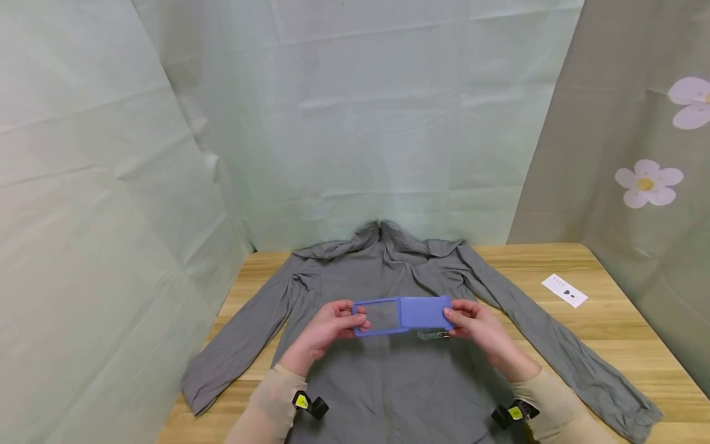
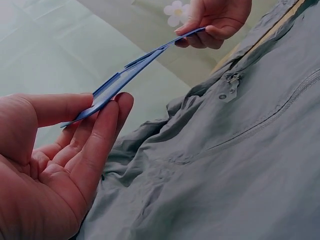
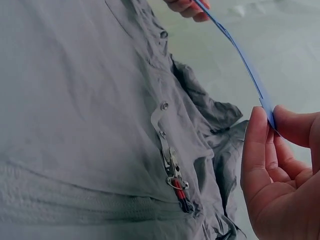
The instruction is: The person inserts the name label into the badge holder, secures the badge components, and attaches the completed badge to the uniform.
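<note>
Both hands hold a blue card holder above a grey jacket laid out with its sleeves spread. My left hand pinches the end with the see-through window between thumb and fingers. At the solid blue end, my right hand pinches the edge the same way. The two parts are drawn out lengthwise and join near the middle; seen edge-on in the right wrist view, the holder bows slightly. Below it, a badge clip with a clear snap strap, metal parts and a red piece lies on the jacket.
A small white card with dark marks lies on the wooden table to the right. Pale fabric hangs behind and to the left of the table, with flower-printed cloth at the right.
</note>
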